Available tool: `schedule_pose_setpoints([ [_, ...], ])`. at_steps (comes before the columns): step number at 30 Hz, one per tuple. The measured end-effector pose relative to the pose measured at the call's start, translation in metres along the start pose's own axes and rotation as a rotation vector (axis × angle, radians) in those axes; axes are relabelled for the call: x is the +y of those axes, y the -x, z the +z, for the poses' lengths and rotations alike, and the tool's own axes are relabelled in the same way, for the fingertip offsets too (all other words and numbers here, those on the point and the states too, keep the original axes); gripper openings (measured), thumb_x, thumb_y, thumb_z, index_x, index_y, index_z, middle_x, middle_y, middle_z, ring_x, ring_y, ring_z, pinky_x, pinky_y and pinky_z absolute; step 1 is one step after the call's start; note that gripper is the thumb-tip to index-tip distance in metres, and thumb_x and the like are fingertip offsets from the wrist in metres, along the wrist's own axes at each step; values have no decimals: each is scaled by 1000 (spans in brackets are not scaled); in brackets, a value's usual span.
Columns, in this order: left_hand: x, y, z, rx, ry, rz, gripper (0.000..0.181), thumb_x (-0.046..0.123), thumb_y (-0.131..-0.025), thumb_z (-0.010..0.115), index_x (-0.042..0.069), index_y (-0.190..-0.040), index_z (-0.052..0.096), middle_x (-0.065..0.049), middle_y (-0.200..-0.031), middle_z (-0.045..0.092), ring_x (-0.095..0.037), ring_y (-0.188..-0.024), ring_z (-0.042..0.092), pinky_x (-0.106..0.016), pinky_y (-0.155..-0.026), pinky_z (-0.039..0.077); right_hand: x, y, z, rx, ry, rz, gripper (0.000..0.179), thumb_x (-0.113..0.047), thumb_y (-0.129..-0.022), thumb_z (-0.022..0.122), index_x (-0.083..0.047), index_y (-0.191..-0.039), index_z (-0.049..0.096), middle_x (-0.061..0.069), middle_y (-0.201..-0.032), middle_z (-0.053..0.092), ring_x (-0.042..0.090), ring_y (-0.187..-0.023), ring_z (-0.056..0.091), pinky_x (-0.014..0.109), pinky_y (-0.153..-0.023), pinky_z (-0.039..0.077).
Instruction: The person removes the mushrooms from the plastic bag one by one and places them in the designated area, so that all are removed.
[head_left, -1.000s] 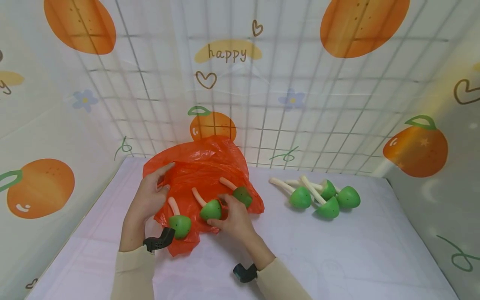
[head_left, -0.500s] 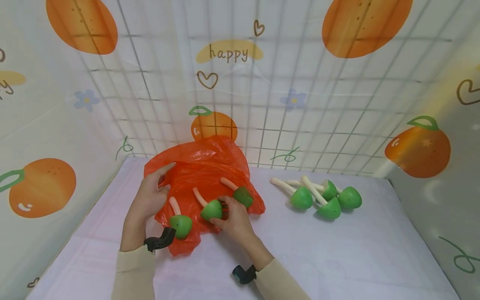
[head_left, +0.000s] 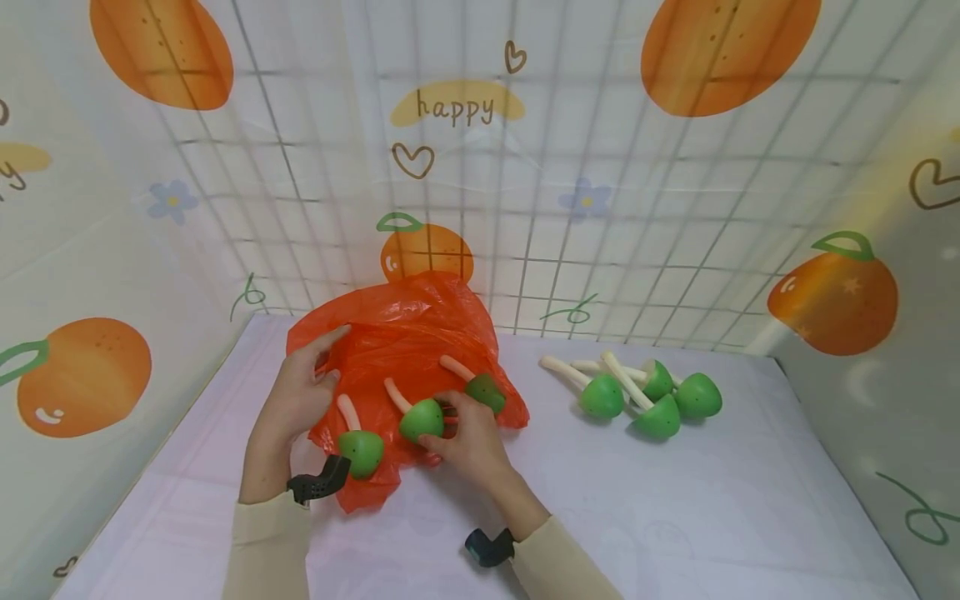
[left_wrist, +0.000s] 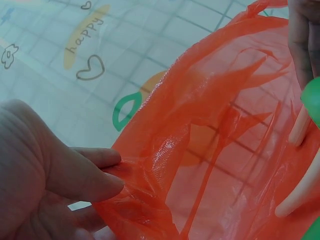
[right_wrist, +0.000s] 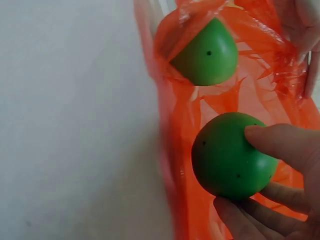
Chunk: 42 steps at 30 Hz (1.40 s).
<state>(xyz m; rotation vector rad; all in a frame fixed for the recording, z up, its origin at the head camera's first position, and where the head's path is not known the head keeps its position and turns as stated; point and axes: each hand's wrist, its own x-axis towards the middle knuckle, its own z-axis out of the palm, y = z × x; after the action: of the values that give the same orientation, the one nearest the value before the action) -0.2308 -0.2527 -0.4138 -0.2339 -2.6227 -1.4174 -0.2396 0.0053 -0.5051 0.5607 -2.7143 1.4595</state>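
Left hand (head_left: 300, 396): pinching red plastic bag (head_left: 431, 302) at nine o'clock | right hand (head_left: 471, 435), four o'clock: fingers clamped on green-domed, pale-stemmed mushroom (head_left: 420, 419) | advisable: bag taut, mushroom stem-first

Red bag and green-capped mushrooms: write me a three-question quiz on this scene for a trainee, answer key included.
1. Short answer: in the head view, which of the three mushrooms at the red bag does the right hand grip: left, middle or right?
2. True or false: the left hand holds the red bag.
3. Multiple choice: how many mushrooms make up the pile to the right of the bag? A) two B) four C) six

Key:
1. The middle one.
2. True.
3. B.
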Motion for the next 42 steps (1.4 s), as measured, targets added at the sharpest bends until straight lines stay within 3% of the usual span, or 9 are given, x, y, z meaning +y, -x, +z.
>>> schedule_pose_setpoints([
  [7,-1,0,0,0,5,1,64,-11,-98,48,7,-159,46,-19,-160,46,-45,-146,42,-59,-116,41,-12,0,-13,4,-57,-46,54,-15,-83,91,-3,-130,67,7,-122,71,26,-111,68,42,-93,62],
  [14,-1,1,0,-3,19,0,64,-11,-98,47,8,-160,45,-19,-159,47,-44,-144,45,-58,-113,44,-33,3,-33,65,-73,-137,55,-12,-79,93,-3,-129,71,0,-150,59,22,-103,72,37,-84,64],
  [22,0,0,1,-2,16,9,64,-11,-98,47,6,-159,45,-20,-158,47,-44,-143,46,-59,-114,44,-55,13,-56,35,-147,-144,64,-12,-81,92,-5,-138,66,-1,-146,64,24,-101,73,47,-87,63],
  [26,1,-1,1,-3,16,4,64,-11,-98,47,7,-160,44,-20,-158,47,-44,-143,46,-58,-113,44,-64,18,-66,20,-155,-162,65,-12,-82,91,-6,-141,64,0,-146,64,24,-104,72,43,-89,63],
  [30,2,0,1,-3,15,2,64,-11,-99,47,7,-160,44,-20,-159,47,-44,-143,46,-58,-112,45,-73,23,-75,18,-177,-184,66,-11,-83,90,-7,-143,64,4,-132,71,24,-103,72,43,-89,63],
  [37,1,0,1,-2,11,4,64,-11,-99,48,7,-160,45,-19,-159,46,-45,-144,45,-59,-113,44,-81,29,-85,16,-186,-211,62,-10,-83,90,-10,-140,66,2,-124,72,24,-100,73,30,-87,62],
  [42,1,1,1,-3,4,0,64,-11,-99,48,7,-160,44,-19,-160,45,-45,-146,43,-60,-114,43,-87,34,-95,34,-189,-218,56,-10,-82,91,-11,-133,69,2,-120,73,23,-101,74,32,-87,63],
])
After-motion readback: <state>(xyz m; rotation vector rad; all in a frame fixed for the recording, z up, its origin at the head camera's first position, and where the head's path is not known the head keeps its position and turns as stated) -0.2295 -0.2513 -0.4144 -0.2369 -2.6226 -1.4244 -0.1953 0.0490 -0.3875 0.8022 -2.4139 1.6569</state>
